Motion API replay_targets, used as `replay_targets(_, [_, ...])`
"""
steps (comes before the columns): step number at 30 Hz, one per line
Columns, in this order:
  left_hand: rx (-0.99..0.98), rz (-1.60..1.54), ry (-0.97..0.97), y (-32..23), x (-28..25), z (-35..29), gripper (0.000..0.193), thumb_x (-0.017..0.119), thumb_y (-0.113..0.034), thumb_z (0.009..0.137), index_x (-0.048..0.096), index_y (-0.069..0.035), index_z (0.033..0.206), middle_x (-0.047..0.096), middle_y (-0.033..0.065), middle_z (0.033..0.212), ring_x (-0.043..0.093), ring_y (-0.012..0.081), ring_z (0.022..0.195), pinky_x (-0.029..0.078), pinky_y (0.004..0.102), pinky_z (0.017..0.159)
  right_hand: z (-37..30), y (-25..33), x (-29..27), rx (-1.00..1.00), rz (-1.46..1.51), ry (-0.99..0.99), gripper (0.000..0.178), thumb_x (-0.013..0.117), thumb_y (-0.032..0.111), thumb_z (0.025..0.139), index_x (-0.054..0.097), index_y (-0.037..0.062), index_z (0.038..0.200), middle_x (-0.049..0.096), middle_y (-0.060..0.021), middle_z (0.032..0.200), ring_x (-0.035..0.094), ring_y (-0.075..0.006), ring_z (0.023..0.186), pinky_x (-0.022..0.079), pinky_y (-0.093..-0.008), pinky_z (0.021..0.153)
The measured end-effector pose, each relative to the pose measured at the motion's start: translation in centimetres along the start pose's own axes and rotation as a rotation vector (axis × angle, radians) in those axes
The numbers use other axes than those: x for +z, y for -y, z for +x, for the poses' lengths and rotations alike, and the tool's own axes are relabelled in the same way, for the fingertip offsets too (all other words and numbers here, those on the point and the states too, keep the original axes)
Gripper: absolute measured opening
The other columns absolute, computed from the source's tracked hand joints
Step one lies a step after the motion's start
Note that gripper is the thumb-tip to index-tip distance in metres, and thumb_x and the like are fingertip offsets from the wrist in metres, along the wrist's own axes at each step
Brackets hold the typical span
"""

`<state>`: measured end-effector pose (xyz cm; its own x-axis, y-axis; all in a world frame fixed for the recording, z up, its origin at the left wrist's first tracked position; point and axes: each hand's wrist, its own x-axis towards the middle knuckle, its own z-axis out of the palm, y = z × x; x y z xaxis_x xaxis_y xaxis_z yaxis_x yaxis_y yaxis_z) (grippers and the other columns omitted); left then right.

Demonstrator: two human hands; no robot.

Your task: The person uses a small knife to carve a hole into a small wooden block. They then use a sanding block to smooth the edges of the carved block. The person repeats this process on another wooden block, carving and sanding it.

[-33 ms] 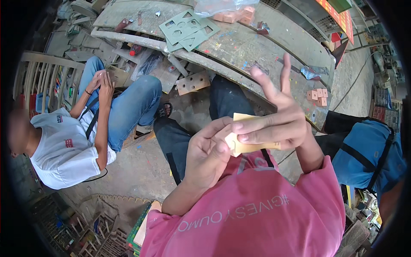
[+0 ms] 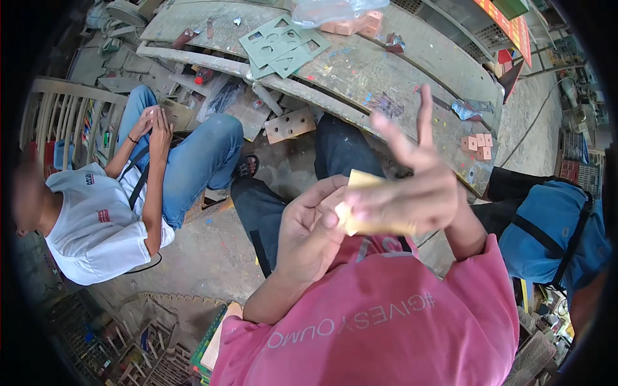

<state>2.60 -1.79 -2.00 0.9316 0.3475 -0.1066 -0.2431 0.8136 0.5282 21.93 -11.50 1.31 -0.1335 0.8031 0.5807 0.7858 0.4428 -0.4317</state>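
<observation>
My left hand [image 2: 308, 231] is closed in a pinch on a small pale block [image 2: 341, 211], mostly hidden by fingers and paper. A strip of yellow sandpaper [image 2: 367, 226] lies against the block. My right hand [image 2: 428, 186], smeared by motion, presses the strip with its lower fingers, while two other fingers point up and away. Both hands are in front of my pink shirt, above my lap.
Beyond my hands runs a paint-spotted workbench [image 2: 347, 71], with green stencil plates [image 2: 283, 45], a plastic bag [image 2: 335, 9] and several small pinkish blocks [image 2: 476, 145]. A seated co-worker in a white shirt [image 2: 103, 222] is at left; someone in blue [image 2: 553, 225] is at right.
My right hand and the yellow sandpaper have shifted slightly left, and the hand is now blurred. My left hand stays nearly still.
</observation>
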Motion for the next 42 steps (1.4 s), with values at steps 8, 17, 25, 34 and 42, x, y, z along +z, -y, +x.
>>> replay_targets(8, [-0.042,-0.061,0.008,0.1,-0.4,-0.1,0.055,0.063,-0.022,0.093,0.041,0.009,0.132,0.054,0.0172,0.130,0.053,0.0228,0.121,0.041,0.0369,0.104,0.2,0.8,0.2,-0.047,0.053,0.035,0.017,0.060,0.021,0.088,0.076,0.0198,0.081,0.073,0.0092,0.095,0.038,-0.0465,0.134,-0.015,-0.0756,0.100])
replay_targets(17, [-0.041,-0.062,-0.030,0.2,1.0,0.0,0.053,0.063,-0.019,0.093,0.040,0.008,0.133,0.056,0.0184,0.126,0.058,0.0238,0.116,0.047,0.0371,0.099,0.5,0.0,-0.3,-0.046,0.007,0.025,0.015,0.060,0.024,0.086,0.074,0.0228,0.081,0.073,0.0146,0.094,0.040,-0.0422,0.135,-0.014,-0.0779,0.099])
replay_targets(25, [0.072,0.082,0.018,0.4,0.5,0.0,0.047,0.061,-0.012,0.094,0.042,0.008,0.131,0.057,0.0167,0.126,0.057,0.0200,0.116,0.047,0.0340,0.098,0.4,0.0,-0.4,0.050,-0.012,0.022,0.011,0.065,0.021,0.083,0.076,0.0232,0.086,0.073,0.0111,0.100,0.039,-0.0441,0.134,-0.013,-0.0758,0.101])
replay_targets(34, [0.167,0.274,-0.014,-0.1,0.2,-0.4,0.047,0.072,0.000,0.082,0.048,0.006,0.122,0.060,0.0187,0.119,0.060,0.0213,0.112,0.049,0.0342,0.095,-1.7,-1.1,-1.0,0.263,-0.049,-0.165,0.020,0.057,0.021,0.087,0.076,0.0172,0.095,0.074,-0.0038,0.098,0.041,-0.0510,0.129,-0.004,-0.0702,0.108])
replay_targets(42, [0.225,0.358,0.008,-0.1,-0.4,-0.4,0.045,0.069,0.011,0.079,0.049,0.005,0.119,0.058,0.0193,0.120,0.059,0.0245,0.112,0.053,0.0349,0.092,-0.8,1.3,-0.4,0.245,-0.212,-0.025,0.024,0.053,0.022,0.087,0.077,0.0194,0.092,0.074,0.0023,0.098,0.043,-0.0472,0.130,-0.011,-0.0680,0.108])
